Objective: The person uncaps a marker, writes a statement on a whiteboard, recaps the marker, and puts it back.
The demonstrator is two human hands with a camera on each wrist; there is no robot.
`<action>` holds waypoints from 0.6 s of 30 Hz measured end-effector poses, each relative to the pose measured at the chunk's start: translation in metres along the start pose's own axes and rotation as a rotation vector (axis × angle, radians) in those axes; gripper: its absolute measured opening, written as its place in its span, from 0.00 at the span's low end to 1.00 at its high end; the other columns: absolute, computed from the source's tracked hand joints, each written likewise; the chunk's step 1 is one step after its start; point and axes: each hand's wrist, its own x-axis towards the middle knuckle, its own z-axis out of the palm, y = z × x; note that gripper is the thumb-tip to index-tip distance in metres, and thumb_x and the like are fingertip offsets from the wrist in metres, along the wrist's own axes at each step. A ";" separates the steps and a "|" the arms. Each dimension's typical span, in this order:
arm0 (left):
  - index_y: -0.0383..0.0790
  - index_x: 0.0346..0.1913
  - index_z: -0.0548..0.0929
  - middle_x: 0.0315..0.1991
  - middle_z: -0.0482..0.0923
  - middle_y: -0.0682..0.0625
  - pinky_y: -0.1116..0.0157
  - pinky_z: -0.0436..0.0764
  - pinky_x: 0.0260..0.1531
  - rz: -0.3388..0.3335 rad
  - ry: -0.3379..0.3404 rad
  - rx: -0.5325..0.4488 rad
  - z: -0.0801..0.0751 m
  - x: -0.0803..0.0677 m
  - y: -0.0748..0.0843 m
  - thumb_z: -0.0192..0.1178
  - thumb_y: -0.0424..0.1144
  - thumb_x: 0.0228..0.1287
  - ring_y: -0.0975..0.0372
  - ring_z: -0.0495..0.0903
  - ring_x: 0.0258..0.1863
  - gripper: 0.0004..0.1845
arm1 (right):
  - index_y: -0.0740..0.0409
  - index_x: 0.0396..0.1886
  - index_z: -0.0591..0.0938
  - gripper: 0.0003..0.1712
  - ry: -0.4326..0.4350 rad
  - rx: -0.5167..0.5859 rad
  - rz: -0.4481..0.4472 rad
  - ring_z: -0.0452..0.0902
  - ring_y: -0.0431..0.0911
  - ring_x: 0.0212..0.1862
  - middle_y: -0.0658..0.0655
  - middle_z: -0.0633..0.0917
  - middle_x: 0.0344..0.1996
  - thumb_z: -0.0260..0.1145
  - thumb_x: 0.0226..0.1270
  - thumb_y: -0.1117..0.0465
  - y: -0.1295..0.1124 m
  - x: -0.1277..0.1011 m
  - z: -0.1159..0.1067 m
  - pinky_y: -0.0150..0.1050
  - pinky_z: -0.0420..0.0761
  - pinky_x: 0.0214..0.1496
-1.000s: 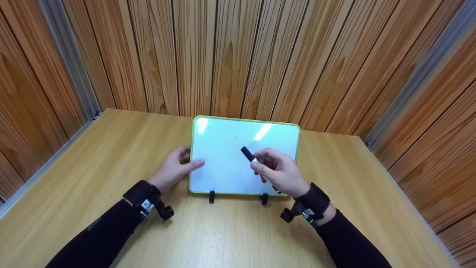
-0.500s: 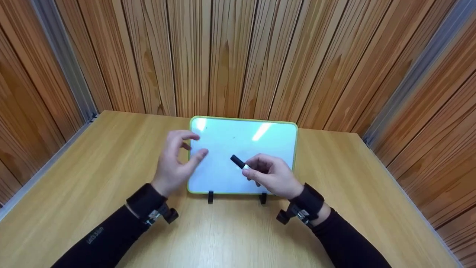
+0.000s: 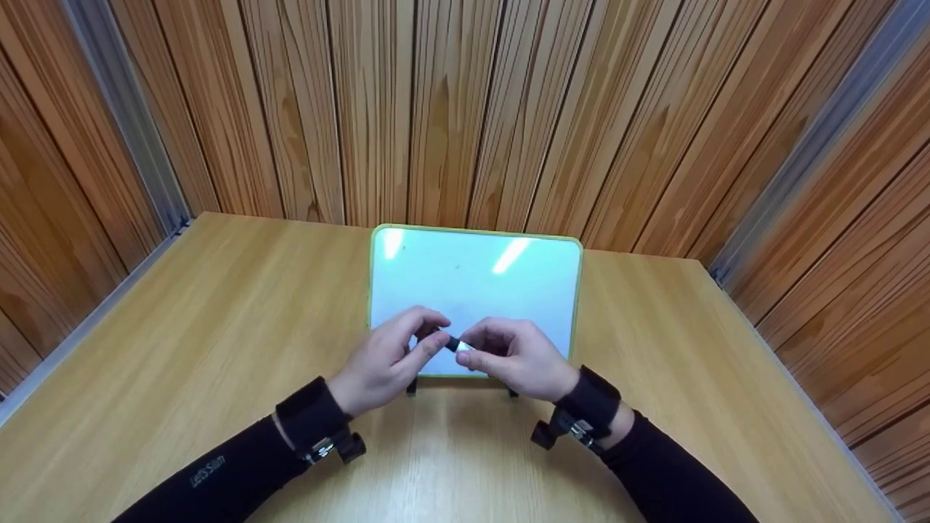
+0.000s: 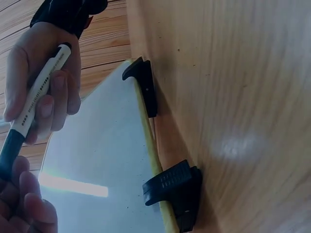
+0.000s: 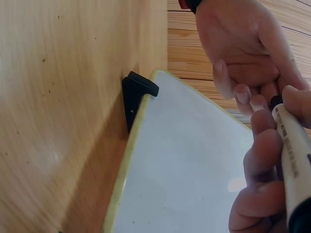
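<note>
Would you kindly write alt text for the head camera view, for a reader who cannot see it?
Two hands meet over a wooden table, both holding a marker: the right hand grips its white barrel and the left hand pinches its black cap end. Behind them a green-framed whiteboard stands on two black feet, before wood-panelled walls.

The left hand [image 3: 383, 361] leaves the whiteboard's [image 3: 472, 280] left edge, where it rested a second ago, and now sits in front of the board's lower middle, fingertips pinching the black cap of the marker [image 3: 455, 343]. The right hand [image 3: 519, 358] drops from the board's centre toward its bottom edge, carrying the marker lower and turning it nearly level.
</note>
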 end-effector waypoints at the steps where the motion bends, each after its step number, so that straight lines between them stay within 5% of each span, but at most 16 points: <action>1: 0.35 0.62 0.83 0.46 0.84 0.54 0.61 0.81 0.42 -0.002 -0.011 0.006 0.001 -0.001 -0.001 0.57 0.40 0.90 0.62 0.80 0.43 0.13 | 0.59 0.52 0.91 0.08 -0.005 -0.004 -0.008 0.75 0.39 0.29 0.52 0.87 0.31 0.74 0.80 0.63 0.001 0.000 0.001 0.32 0.75 0.33; 5: 0.37 0.58 0.84 0.45 0.84 0.53 0.60 0.82 0.42 0.025 -0.041 0.059 0.005 -0.003 -0.004 0.57 0.40 0.90 0.63 0.80 0.41 0.11 | 0.58 0.53 0.92 0.08 -0.021 0.000 -0.007 0.77 0.39 0.31 0.51 0.89 0.34 0.75 0.80 0.62 0.001 0.000 0.005 0.32 0.76 0.34; 11: 0.41 0.47 0.83 0.34 0.75 0.56 0.66 0.73 0.29 0.061 -0.032 0.176 0.010 -0.005 -0.007 0.57 0.39 0.89 0.67 0.71 0.29 0.08 | 0.60 0.51 0.91 0.07 -0.041 0.060 0.000 0.77 0.38 0.32 0.51 0.89 0.34 0.74 0.80 0.64 0.001 0.001 0.010 0.31 0.76 0.35; 18: 0.44 0.25 0.71 0.22 0.59 0.64 0.73 0.58 0.22 0.161 0.052 0.189 0.013 -0.004 -0.007 0.59 0.32 0.84 0.74 0.57 0.21 0.21 | 0.62 0.47 0.90 0.08 -0.136 0.081 -0.015 0.71 0.36 0.25 0.51 0.82 0.25 0.67 0.86 0.64 -0.002 0.000 0.009 0.30 0.71 0.27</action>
